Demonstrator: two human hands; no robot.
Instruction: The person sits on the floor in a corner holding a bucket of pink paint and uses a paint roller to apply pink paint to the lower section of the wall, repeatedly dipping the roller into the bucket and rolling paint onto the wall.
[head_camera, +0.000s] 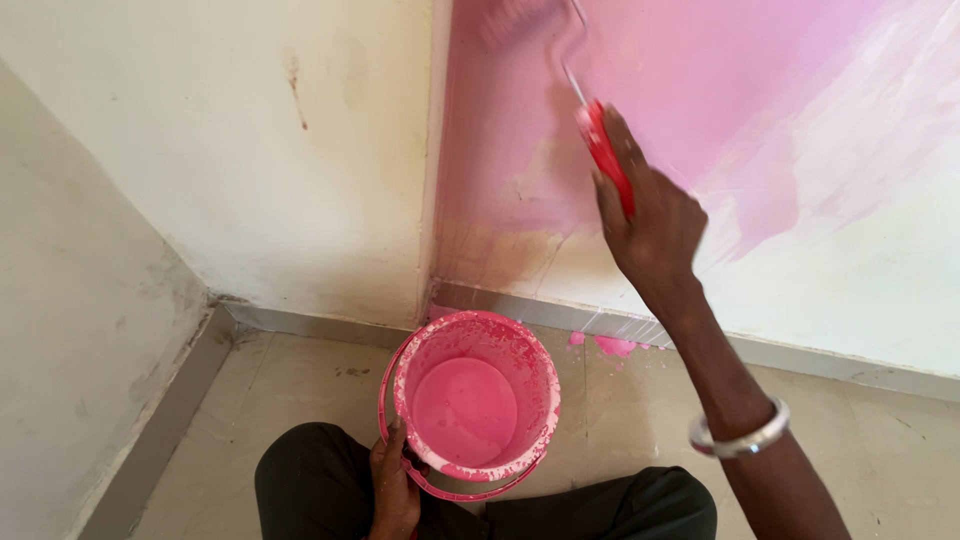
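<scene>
— Paint roller (520, 18) up at the top edge, blurred, pressed to the pink wall (700, 80); thin metal shaft bending down to a red handle (605, 155).

— And the right hand (655, 225)?

— Wrapped tight round that red handle, fingers curled about it, arm reaching up from lower right. Silver bangle (740, 435) on the wrist.

— The left hand (392, 485)?

— Low in the picture, gripping the near rim of the bucket (420, 340), thumb hooked over the edge, fingers underneath out of sight.

— Bucket itself?

— Round, pink all over, splashed and crusted on the rim, a pool of pink paint (465, 410) in the bottom. Standing on the floor (300, 375) just before the corner, between the black-trousered knees (320, 480). Thin handle hanging down round the near side.

— Wall surface?

— Fresh pink across the upper part right of the corner, streaky at its lower right edge, giving way to bare cream below and to the right. Yellowish patch low by the corner. Left wall (250, 150) unpainted, off-white, stained, with a brown mark high up.

— Floor?

— Pale tiles, dusty, grey skirting (320, 325) along the foot of both walls. Pink drips (612, 346) on the floor just right of the bucket, near the skirting.
</scene>
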